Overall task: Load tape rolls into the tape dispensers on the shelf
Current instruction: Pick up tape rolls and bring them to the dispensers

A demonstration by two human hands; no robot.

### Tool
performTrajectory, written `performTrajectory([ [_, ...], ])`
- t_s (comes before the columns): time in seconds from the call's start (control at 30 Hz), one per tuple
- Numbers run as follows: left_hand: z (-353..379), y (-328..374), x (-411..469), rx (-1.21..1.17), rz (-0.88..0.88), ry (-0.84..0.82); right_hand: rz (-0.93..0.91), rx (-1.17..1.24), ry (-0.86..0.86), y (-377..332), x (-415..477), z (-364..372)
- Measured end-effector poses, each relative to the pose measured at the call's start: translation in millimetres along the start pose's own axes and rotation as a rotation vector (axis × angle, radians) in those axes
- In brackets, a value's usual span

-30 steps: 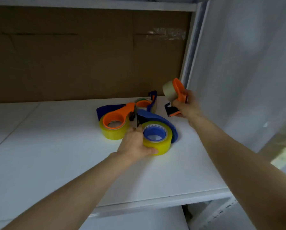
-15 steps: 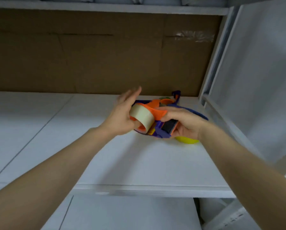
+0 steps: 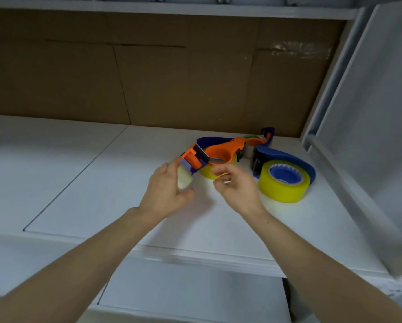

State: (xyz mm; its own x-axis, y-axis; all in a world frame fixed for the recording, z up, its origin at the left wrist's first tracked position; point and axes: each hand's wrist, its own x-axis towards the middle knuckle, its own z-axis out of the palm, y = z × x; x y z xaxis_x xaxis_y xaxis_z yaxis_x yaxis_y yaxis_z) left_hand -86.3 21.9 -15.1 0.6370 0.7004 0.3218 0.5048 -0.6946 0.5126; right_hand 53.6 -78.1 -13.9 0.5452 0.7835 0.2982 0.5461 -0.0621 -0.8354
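My left hand (image 3: 166,191) holds a small orange and purple tape dispenser (image 3: 193,159) with a pale clear tape roll (image 3: 184,179) in it, just above the white shelf (image 3: 102,194). My right hand (image 3: 236,186) hovers beside it, fingers loosely curled, and I see nothing in its grip. Behind both hands lies an orange dispenser (image 3: 225,151) with a yellow roll (image 3: 208,172). To the right, a blue dispenser (image 3: 288,157) carries a large yellow roll (image 3: 284,190). Another small dispenser (image 3: 259,141) lies at the back.
Brown cardboard (image 3: 172,73) lines the shelf's back. A grey upright post and panel (image 3: 358,113) close the right side. Another shelf board (image 3: 172,8) runs overhead, and a lower shelf (image 3: 183,294) shows beneath the front edge.
The small dispenser passed from my right hand to my left hand. My right hand let go and now sits beside it. The view shifted, so the dispensers appear further right.
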Motion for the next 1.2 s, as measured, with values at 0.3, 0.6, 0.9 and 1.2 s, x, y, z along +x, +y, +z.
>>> performTrajectory([
  [0.3, -0.3, 10.6, -12.8, -0.183, -0.067, -0.246, 0.132, 0.222, -0.407, 1.4, -11.3, 32.2],
  [0.6, -5.2, 30.0, -8.3, -0.434, -0.296, -0.108, 0.061, -0.054, -0.29, 4.7, -5.2, 40.2],
  [0.9, -23.3, 31.4, 9.1, -0.753, -0.46, 0.253, 0.002, -0.486, -0.31, -7.5, 9.2, -4.8],
  [1.2, -13.8, 13.2, 13.7, -1.231, -0.84, 0.043, 0.156, -1.075, -0.592, -14.1, 21.2, -49.1],
])
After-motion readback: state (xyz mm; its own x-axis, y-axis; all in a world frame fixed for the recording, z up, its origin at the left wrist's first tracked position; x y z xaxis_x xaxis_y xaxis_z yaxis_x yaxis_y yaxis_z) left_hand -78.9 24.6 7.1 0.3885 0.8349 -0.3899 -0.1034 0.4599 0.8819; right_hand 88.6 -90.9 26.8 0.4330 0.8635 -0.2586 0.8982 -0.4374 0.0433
